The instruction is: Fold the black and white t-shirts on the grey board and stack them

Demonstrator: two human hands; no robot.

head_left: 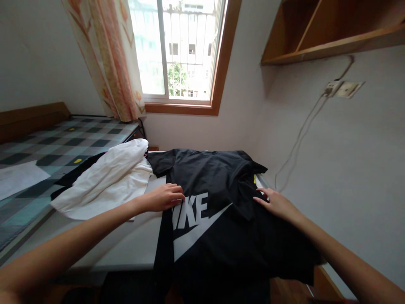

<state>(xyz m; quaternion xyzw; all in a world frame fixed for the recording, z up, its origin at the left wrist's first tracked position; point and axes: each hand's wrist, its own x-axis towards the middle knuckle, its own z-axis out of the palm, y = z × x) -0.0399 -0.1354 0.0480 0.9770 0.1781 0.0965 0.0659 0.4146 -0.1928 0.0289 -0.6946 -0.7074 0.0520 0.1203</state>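
A black T-shirt (209,173) with large white lettering and a white swoosh lies spread over a white table (126,245). Its collar end is toward the window, and its lower part hangs over the near edge. My left hand (166,197) is at the shirt's left side by the lettering, fingers bent together on the cloth; the fingertips are partly hidden. On the shirt's right side, my right hand (278,204) touches the fabric with thumb and fingers apart. The cloth near that hand is wrinkled.
A crumpled white garment (107,181) lies left of the shirt, with dark cloth beneath it. Further left is a bed with a checked cover (85,131) and a white paper (22,179). A cable (299,141) hangs from a wall socket (344,89), below a wooden shelf (316,48).
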